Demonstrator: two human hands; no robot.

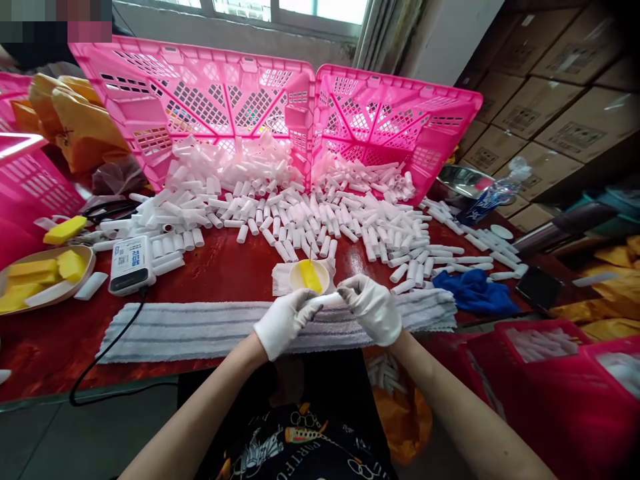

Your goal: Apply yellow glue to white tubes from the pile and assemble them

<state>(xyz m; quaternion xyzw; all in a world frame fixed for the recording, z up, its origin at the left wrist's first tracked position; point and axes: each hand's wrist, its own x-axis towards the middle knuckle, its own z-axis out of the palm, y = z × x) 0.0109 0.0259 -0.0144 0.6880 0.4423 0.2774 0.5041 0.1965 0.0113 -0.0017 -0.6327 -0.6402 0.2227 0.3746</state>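
Note:
Both of my hands wear white gloves, with dark smudges on the fingertips. Between them they hold one white tube [327, 300] lying sideways above the towel. My left hand [284, 323] has its fingers closed round the tube's left end. At its other end, my right hand [371, 308] pinches with thumb and fingers. Just beyond the tube stands a small white bowl [324, 272] with a yellow sponge [310, 276] in it. A striped grey-white towel [200, 328] lies under my hands along the table's near edge.
Loose white tubes [310, 217] spill from two tipped pink crates [230, 93] across the red table [225, 267]. At left are a white device [131, 263] with a cable and a tray [90, 261] of yellow sponges. At right lie a blue cloth [475, 292] and a bottle [493, 197].

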